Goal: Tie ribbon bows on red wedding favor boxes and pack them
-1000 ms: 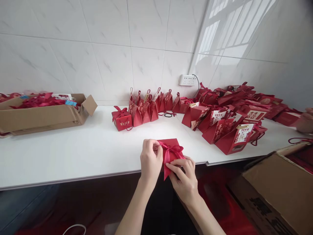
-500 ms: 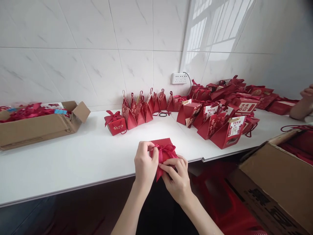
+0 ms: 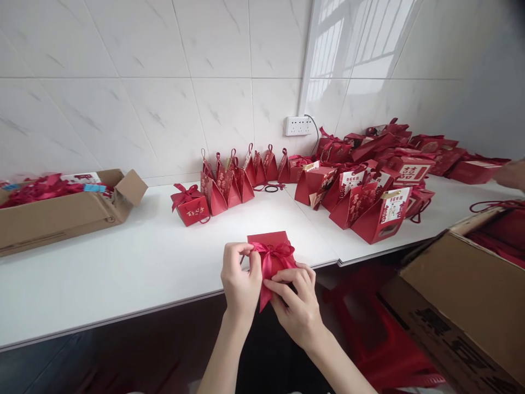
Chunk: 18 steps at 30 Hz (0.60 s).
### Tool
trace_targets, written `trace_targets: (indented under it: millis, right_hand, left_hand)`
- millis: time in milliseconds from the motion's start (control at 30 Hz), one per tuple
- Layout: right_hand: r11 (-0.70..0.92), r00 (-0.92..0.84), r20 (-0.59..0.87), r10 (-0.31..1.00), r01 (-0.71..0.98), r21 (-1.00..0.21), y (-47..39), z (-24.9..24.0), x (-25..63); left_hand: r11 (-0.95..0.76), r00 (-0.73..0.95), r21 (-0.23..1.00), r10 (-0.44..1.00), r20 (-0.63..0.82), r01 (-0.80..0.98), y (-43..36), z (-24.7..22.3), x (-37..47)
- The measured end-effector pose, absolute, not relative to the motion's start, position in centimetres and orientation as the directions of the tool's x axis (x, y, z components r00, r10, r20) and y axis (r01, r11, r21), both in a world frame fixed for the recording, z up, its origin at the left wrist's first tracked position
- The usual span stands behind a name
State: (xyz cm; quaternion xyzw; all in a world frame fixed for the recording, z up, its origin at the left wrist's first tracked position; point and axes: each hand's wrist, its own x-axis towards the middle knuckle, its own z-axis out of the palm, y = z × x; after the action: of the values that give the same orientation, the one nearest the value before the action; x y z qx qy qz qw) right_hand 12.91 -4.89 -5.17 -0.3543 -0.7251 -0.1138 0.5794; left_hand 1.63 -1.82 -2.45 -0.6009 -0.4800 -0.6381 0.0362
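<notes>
A red gift box (image 3: 267, 238) with a shiny red ribbon bow (image 3: 274, 251) lies at the table's front edge, between my hands. My left hand (image 3: 241, 276) pinches the bow's left loop between thumb and forefinger. From the right, my right hand (image 3: 296, 301) holds a hanging ribbon tail in its fingertips, its other fingers against the box's right side. Behind them, a small red box with a bow (image 3: 192, 210) sits beside a row of red peaked boxes (image 3: 223, 191).
An open carton of ribbons (image 3: 61, 221) stands at the left. More red boxes (image 3: 365, 202) are grouped and piled to the right. Another open carton (image 3: 467, 279) is at the lower right, near a person's hand (image 3: 511, 175). A socket strip (image 3: 298, 126) is on the wall.
My left hand has drawn the bow's loop a little outward to the left, and the bow looks wider. The other person's hand has moved lower and left. The view has shifted slightly.
</notes>
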Motion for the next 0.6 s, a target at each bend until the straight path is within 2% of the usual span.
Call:
trace_targets:
  millis: [167, 267, 400, 600]
  right_hand:
    - [0.717, -0.072, 0.913, 0.401, 0.646, -0.264, -5.3, -5.4, 13.1]
    - [0.716, -0.067, 0.912, 0.404, 0.644, -0.269, -5.4, -5.3, 13.2]
    - [0.723, -0.076, 0.909, 0.409, 0.635, -0.272, -5.5, -5.2, 13.3]
    - [0.768, -0.11, 0.918, 0.381, 0.591, -0.248, -5.3, -5.7, 14.0]
  left_hand:
    - [-0.464, -0.359, 0.746, 0.673, 0.647, 0.478, -3.0, -3.0, 1.8]
    - [-0.439, -0.389, 0.801, 0.711, 0.586, 0.407, -3.4, -3.2, 2.2]
    - [-0.45, -0.428, 0.804, 0.684, 0.59, 0.389, -3.2, -3.5, 2.4]
    - [-0.504, -0.435, 0.726, 0.584, 0.686, 0.469, -3.0, -3.9, 2.6]
